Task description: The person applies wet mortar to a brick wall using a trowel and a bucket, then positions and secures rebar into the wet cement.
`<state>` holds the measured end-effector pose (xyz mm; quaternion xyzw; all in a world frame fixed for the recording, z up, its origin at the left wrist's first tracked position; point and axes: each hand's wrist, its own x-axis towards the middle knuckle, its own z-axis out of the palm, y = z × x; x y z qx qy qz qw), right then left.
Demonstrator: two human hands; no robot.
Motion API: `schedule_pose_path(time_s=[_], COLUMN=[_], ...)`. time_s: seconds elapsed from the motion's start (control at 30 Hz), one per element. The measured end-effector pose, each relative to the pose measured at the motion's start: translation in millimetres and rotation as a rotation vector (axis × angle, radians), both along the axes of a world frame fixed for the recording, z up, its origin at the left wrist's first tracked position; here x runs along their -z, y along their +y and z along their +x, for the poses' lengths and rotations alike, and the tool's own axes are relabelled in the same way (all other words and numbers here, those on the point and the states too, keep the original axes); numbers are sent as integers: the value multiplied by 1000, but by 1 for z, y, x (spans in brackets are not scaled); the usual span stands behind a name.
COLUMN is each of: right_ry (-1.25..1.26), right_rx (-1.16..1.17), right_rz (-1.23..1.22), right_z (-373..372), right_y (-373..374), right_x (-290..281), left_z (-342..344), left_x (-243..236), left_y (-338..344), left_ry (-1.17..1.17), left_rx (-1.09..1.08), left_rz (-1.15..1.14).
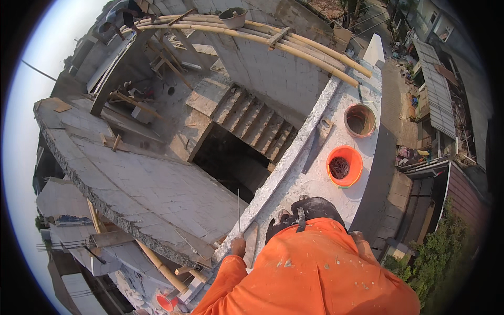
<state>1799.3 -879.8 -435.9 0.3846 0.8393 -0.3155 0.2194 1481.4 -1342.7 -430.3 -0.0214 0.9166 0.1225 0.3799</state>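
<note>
The thin rod (238,211) looks like plain grey metal. Orange cloth makes up the shirt (315,268), matt and flecked with pale splashes. Smooth, fairly glossy plastic forms the orange bucket (358,160), against the dull, rust-brown metal of the nails (339,168); the darker bucket (369,112) is crusted and matt. The handsaw (316,147) pairs a dull metal blade with a wooden-looking handle. The ledge (294,184) is chalky and rough, the stairs (252,122) are gritty concrete, and the bamboo poles (310,51) look smooth with a slight sheen.
</note>
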Motion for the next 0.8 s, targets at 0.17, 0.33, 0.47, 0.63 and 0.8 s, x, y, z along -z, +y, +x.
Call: schedule_pose_path(time_s=[0.17,0.33,0.47,0.63,0.8], right_ry=[57,116,143,192,271], right_rx=[768,714,695,670,679], right_rz=[-307,-316,-342,-152,-214], right_z=[-57,-113,-139,-176,-237], right_y=[29,107,172,257,330], right_x=[-9,2,8,-5,-38], left_z=[-61,-120,-154,-194,-242], left_x=[-10,-25,-24,-31,-20], left_y=[61,139,184,253,308], left_ry=[-6,57,141,271,84], left_rx=[-303,-435,-323,-219,-223], left_rz=[151,239,121,25,-31])
